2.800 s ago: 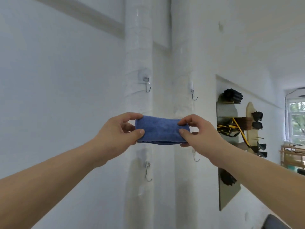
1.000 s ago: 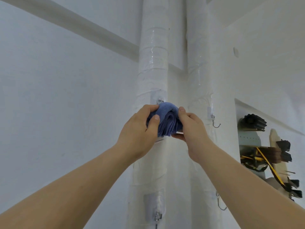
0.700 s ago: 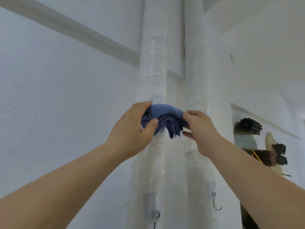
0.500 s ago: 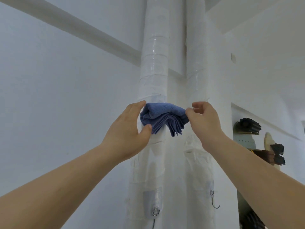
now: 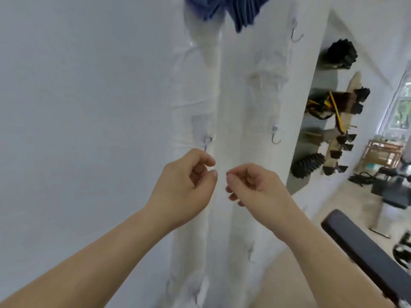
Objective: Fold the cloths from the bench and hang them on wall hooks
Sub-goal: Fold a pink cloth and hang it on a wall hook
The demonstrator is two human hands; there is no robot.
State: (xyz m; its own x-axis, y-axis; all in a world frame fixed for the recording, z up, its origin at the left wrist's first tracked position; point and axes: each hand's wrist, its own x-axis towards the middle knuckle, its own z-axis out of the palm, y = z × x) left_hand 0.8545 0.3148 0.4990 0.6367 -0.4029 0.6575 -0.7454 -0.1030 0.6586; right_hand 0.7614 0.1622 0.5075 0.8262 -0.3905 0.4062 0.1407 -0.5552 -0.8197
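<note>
The left hand (image 5: pixel 186 185) and right hand (image 5: pixel 255 187) hang side by side, fingers loosely curled and holding nothing, in front of two white tape-wrapped vertical pipes (image 5: pixel 195 85). The left forefinger sits just below a small metal wall hook (image 5: pixel 207 143), and a second steel hook (image 5: pixel 275 136) shows on the right pipe. To the right, a wall recess (image 5: pixel 322 90) holds dark tools, a black padded bench (image 5: pixel 367 252) crosses the lower corner and a window (image 5: pixel 403 107) lights the far end. The folded blue terry cloth (image 5: pixel 240 10) hangs at the very top, cut off by the edge, its hook hidden. Half a second ago both hands pinched it; now they are off it and lower.
</note>
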